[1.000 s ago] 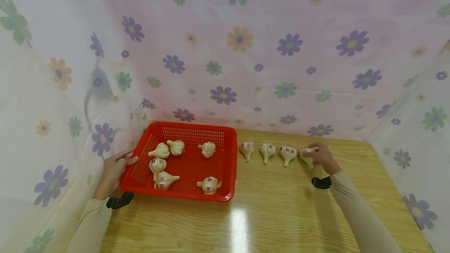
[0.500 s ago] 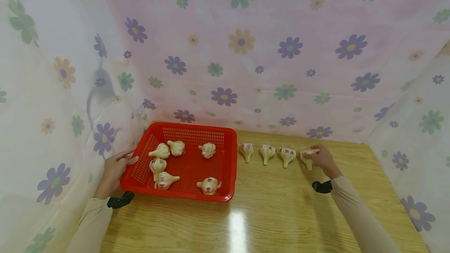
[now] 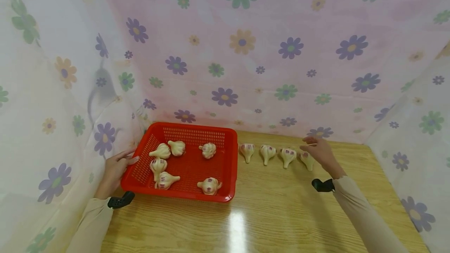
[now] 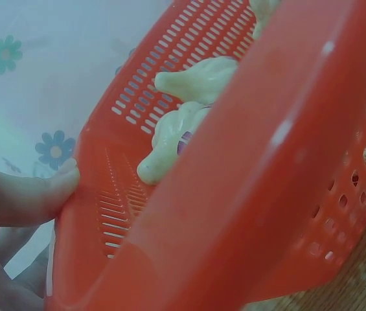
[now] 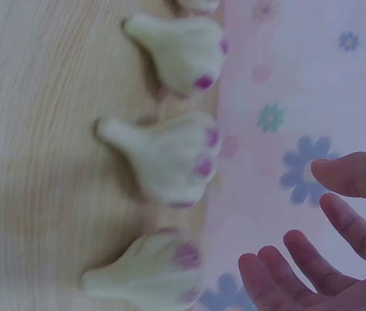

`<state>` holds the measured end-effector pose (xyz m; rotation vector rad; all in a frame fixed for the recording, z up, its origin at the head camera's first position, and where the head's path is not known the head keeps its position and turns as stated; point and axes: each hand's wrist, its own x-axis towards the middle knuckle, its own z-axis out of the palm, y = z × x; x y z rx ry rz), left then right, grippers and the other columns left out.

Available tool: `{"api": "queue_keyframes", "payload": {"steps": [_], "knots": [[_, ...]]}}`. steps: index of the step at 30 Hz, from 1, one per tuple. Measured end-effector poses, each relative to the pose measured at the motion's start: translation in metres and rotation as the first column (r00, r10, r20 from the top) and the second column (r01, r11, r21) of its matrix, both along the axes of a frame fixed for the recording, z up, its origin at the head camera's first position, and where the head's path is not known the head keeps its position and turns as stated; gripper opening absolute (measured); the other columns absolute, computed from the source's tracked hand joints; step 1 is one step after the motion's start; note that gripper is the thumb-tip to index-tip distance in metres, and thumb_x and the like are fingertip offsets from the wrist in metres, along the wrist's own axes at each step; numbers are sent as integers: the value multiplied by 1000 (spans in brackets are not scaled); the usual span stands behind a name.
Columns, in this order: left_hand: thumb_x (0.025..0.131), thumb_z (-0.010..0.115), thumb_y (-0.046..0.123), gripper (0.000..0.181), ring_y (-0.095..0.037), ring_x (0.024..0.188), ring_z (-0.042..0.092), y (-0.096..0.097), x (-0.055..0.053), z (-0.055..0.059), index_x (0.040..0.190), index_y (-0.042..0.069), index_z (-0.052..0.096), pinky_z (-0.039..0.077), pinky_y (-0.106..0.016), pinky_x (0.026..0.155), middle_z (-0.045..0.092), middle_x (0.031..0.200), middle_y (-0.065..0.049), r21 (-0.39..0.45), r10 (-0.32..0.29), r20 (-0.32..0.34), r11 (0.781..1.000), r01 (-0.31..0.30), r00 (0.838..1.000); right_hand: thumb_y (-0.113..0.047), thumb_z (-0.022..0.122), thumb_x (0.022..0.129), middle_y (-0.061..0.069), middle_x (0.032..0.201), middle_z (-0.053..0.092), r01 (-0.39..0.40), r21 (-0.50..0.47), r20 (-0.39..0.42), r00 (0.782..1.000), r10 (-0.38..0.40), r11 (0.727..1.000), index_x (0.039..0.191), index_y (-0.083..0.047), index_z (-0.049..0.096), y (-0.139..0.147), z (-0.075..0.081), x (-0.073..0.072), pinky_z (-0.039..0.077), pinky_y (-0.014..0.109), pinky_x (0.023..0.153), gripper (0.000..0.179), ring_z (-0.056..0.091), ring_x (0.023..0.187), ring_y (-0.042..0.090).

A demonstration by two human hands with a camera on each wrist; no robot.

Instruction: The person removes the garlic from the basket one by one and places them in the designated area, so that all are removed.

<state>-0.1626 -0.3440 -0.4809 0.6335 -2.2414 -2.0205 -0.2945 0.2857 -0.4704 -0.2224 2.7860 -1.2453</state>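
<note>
My left hand (image 3: 113, 173) grips the left rim of a red plastic basket (image 3: 230, 167), thumb over the edge, as the left wrist view also shows. Several garlic bulbs lie inside, among them one garlic bulb (image 3: 209, 186) near the front right. Right of the basket, more bulbs stand in a row on the table, stems toward me. Above the rightmost garlic bulb (image 3: 307, 161) hovers my right hand (image 3: 321, 154), holding nothing. In the right wrist view its fingers (image 5: 312, 262) are spread and apart from the bulbs, including a garlic bulb (image 5: 170, 159) mid-row.
The wooden table (image 3: 274, 214) extends in front of the basket and the row. A flowered cloth (image 3: 260, 54) hangs behind the table and along both sides. A black wrist camera (image 3: 322, 185) juts from the right sleeve, another black wrist camera (image 3: 121, 200) from the left.
My right hand has let go of the rightmost garlic bulb and lifted slightly up and left. That bulb stays on the table. The left hand and basket keep their place.
</note>
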Motion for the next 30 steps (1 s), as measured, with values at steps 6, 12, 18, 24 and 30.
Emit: {"api": "queue_keyframes", "payload": {"steps": [6, 12, 18, 24, 30], "knots": [[90, 63, 14, 58, -6, 81, 62, -1, 0, -1, 142, 2, 40, 54, -24, 71, 59, 97, 11, -2, 9, 9, 1000, -8, 1000, -25, 58, 95, 26, 123, 49, -85, -42, -49, 995, 83, 996, 121, 2, 52, -35, 17, 6, 49, 51, 80, 38, 49, 113, 43], [91, 62, 16, 56, -4, 83, 61, -1, -2, -4, 142, 3, 42, 53, -23, 71, 47, 134, -17, -47, 8, 11, 999, -7, 1000, -19, 62, 93, 22, 121, 52, -153, -105, -56, 987, 148, 983, 117, 0, 55, -70, 24, 8, 48, 51, 84, 32, 50, 113, 40], [91, 61, 13, 55, -5, 83, 61, -2, -2, -7, 142, 3, 41, 53, -23, 71, 49, 129, -15, -36, 14, 5, 999, -14, 1000, -20, 65, 91, 17, 117, 57, -217, -152, -70, 976, 209, 964, 113, -3, 59, -102, 30, 14, 49, 47, 84, 29, 55, 108, 36], [91, 60, 12, 54, -4, 82, 60, -2, -2, -7, 141, 1, 42, 53, -22, 71, 43, 135, -21, -47, 19, 7, 999, -19, 1000, -16, 65, 91, 15, 117, 57, -284, -187, -84, 958, 273, 940, 112, -3, 60, -127, 36, 19, 50, 47, 84, 25, 57, 107, 34], [90, 62, 13, 56, -5, 84, 61, -2, -2, -5, 141, 3, 42, 53, -23, 72, 53, 123, -12, -31, 13, 6, 999, -12, 1000, -15, 66, 90, 15, 118, 57, -293, -232, -57, 956, 288, 928, 113, -4, 60, -150, 39, 21, 49, 49, 85, 27, 57, 107, 34]]}}
